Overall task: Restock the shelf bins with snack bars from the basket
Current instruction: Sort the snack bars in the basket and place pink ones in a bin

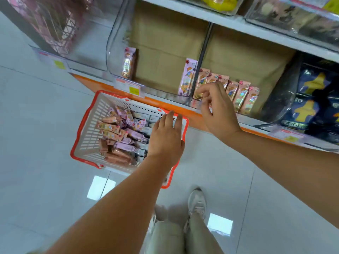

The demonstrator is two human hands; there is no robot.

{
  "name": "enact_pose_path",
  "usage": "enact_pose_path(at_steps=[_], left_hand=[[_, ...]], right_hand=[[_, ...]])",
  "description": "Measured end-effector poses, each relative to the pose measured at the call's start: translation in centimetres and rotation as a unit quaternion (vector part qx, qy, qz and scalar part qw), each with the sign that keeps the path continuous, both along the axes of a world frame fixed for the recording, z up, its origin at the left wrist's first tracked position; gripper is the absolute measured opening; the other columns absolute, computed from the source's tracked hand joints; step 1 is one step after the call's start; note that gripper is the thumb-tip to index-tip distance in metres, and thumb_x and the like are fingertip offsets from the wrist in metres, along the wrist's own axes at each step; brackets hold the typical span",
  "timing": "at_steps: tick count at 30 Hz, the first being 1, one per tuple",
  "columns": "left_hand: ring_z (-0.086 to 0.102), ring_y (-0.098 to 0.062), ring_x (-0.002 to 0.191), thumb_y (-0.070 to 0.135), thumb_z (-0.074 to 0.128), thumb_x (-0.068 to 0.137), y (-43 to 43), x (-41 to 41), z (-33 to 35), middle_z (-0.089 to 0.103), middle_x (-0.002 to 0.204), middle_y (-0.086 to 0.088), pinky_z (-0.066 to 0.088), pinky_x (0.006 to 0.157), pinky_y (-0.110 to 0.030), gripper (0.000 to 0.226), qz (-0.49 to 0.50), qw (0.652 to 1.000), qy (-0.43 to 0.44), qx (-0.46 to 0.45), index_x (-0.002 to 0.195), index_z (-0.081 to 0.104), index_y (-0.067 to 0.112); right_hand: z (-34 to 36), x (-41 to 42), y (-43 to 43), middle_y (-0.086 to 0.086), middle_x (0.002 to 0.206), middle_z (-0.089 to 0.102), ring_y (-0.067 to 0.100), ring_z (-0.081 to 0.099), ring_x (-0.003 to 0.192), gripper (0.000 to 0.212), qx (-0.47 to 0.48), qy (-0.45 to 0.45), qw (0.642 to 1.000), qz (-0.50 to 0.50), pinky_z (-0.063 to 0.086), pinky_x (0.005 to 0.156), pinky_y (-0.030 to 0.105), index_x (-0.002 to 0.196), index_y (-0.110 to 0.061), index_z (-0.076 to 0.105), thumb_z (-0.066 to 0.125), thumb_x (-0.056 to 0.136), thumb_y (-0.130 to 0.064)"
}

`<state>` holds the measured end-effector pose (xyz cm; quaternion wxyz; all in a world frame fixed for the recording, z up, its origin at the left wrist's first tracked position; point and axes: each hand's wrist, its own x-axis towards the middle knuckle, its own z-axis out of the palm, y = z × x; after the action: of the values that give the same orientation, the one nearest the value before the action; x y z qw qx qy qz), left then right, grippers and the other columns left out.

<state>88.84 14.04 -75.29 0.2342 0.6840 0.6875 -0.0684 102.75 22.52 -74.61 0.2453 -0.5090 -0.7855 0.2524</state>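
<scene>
A white basket with a red rim (86, 129) stands on the floor below the shelf, filled with several pink, lilac and grey snack bars (119, 136). My left hand (166, 138) hovers over the basket's right side, fingers straight, holding nothing. My right hand (216, 110) is at the front of the right clear bin (275, 99), fingers loosely curled and empty, in front of a row of upright pink bars (242, 96). The left clear bin (113, 57) holds one bar (129, 63) at its left wall and one lilac bar (187, 77) at its right wall.
Brown cardboard backs both bins. Dark blue packets (311, 99) fill the bin to the right. Price tags (128, 87) hang on the orange shelf edge. An upper shelf (238, 22) juts out above. My shoes (197, 202) stand on the glossy tiled floor.
</scene>
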Motion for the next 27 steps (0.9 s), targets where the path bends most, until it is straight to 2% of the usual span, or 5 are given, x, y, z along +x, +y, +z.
enact_pose_path(at_steps=[6,11,17,21,27], left_hand=[[0.035,-0.027,0.135,0.022,0.045,0.095,-6.6,-8.9,-3.5,0.036,0.149,-0.007,0.03,0.109,-0.039,0.053,0.116,0.988,0.013,-0.101,0.146,0.034,0.017],[0.018,-0.027,0.145,0.019,0.044,0.094,-11.2,-15.2,-6.4,0.018,0.159,-0.008,0.022,0.116,-0.04,0.058,0.201,0.972,0.026,-0.12,0.149,0.026,0.017],[0.013,-0.025,0.147,0.014,0.044,0.089,-14.0,-20.3,-10.3,0.016,0.16,-0.005,0.016,0.119,-0.039,0.07,0.269,0.956,0.011,-0.117,0.153,0.017,0.016],[0.002,-0.026,0.149,0.021,0.045,0.093,-15.3,-22.6,-13.7,0.007,0.162,-0.007,0.011,0.121,-0.042,0.07,0.3,0.944,0.016,-0.135,0.154,0.01,0.016],[-0.009,-0.028,0.149,0.032,0.035,0.101,-15.1,-24.7,-17.7,-0.009,0.162,-0.013,0.005,0.122,-0.044,0.07,0.357,0.921,0.042,-0.148,0.153,-0.004,0.007]], right_hand=[[-3.5,-8.6,-5.1,-0.002,0.094,0.047,0.014,0.042,0.072,0.02,-0.118,0.002,0.988,0.101,0.043,0.066,0.04,0.108,-0.008,0.057,0.045,0.092,-0.004],[-7.4,-14.4,-7.4,0.007,0.113,0.049,0.015,0.048,0.072,0.025,-0.239,-0.084,0.957,0.142,0.047,0.073,0.043,0.12,-0.012,0.052,0.047,0.097,-0.006],[-12.4,-21.2,-8.2,0.011,0.138,0.042,0.027,0.051,0.108,0.03,-0.35,-0.123,0.921,0.121,0.044,0.093,0.047,0.132,-0.012,0.042,0.043,0.102,-0.017],[-16.2,-25.1,-7.8,0.014,0.141,0.041,0.031,0.054,0.109,0.041,-0.445,-0.175,0.871,0.115,0.044,0.087,0.041,0.141,-0.01,0.034,0.042,0.104,-0.024],[-22.4,-29.7,-6.5,0.013,0.151,0.034,0.022,0.046,0.113,0.071,-0.426,-0.139,0.892,0.064,0.041,0.091,0.038,0.154,-0.014,0.011,0.053,0.098,-0.029]])
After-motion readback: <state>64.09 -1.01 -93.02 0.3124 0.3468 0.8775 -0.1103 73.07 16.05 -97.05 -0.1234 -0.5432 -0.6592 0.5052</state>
